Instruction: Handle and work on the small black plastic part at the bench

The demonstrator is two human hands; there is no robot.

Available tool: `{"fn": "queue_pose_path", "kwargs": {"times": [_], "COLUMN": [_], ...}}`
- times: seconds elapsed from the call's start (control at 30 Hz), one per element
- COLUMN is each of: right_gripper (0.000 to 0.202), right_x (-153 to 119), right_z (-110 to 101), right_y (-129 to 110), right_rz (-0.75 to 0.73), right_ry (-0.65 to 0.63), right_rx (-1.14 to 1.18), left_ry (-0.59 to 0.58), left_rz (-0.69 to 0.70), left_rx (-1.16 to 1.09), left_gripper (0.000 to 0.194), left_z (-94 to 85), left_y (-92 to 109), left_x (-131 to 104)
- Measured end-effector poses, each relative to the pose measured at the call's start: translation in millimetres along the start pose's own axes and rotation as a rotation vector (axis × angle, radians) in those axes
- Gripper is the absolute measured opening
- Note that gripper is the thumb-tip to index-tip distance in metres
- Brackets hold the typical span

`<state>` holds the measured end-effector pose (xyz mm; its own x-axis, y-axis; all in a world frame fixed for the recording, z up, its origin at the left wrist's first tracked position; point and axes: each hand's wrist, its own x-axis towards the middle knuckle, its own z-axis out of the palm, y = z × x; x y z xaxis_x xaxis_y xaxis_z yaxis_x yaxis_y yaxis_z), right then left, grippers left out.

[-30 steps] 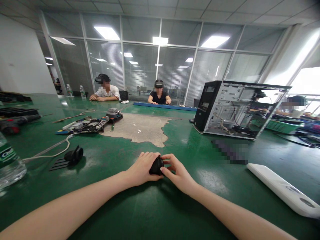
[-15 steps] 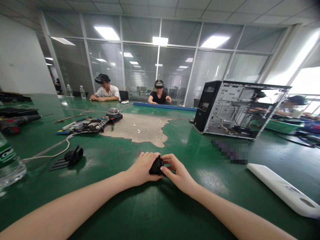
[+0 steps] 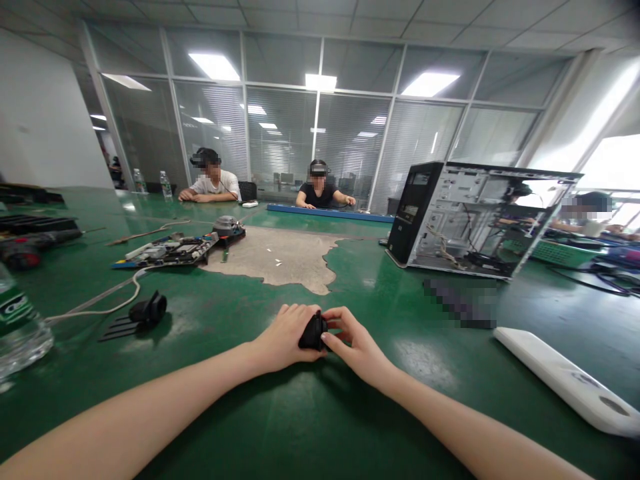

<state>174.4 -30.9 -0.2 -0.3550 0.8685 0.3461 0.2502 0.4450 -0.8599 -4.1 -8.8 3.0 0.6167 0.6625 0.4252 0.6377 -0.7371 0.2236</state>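
Note:
Just above the green table, a small black plastic part [image 3: 312, 333] sits between my two hands; its exact kind is hard to make out. My left hand [image 3: 285, 339] wraps around it from the left, covering much of its side. From the right, my right hand [image 3: 356, 347] pinches the part's edge with thumb and fingertips. Left of my hands lies another black plastic piece [image 3: 145, 312], with a round end and several flat prongs.
An opened computer case [image 3: 425, 220] stands at the right, with a white oblong object [image 3: 560, 377] nearer me. A circuit board [image 3: 173, 250], a white cable [image 3: 134, 290] and a water bottle [image 3: 20, 327] are at the left. Two people sit across the table.
My hands and the black part stay nearly still. Across the table, the person in the dark shirt has stretched an arm out to the right.

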Motion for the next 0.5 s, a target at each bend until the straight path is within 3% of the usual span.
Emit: {"fn": "queue_pose_path", "kwargs": {"times": [0.17, 0.37, 0.5], "right_gripper": [0.026, 0.017, 0.021], "right_x": [-0.5, -3.0, -1.9], "right_z": [-0.1, 0.5, 0.8], "right_y": [1.2, -3.4, -3.0], "right_rz": [0.045, -0.095, -0.031], "right_ry": [-0.062, 0.021, 0.008], "right_rx": [0.020, -0.043, -0.030], "left_ry": [0.001, -0.002, -0.005], "left_rz": [0.005, 0.001, -0.008], "left_rx": [0.003, -0.007, -0.008], "left_gripper": [0.059, 0.058, 0.059], "left_z": [-0.1, -1.6, -1.0], "left_y": [-0.3, 1.6, 0.8], "left_x": [0.2, -0.3, -0.2]}}
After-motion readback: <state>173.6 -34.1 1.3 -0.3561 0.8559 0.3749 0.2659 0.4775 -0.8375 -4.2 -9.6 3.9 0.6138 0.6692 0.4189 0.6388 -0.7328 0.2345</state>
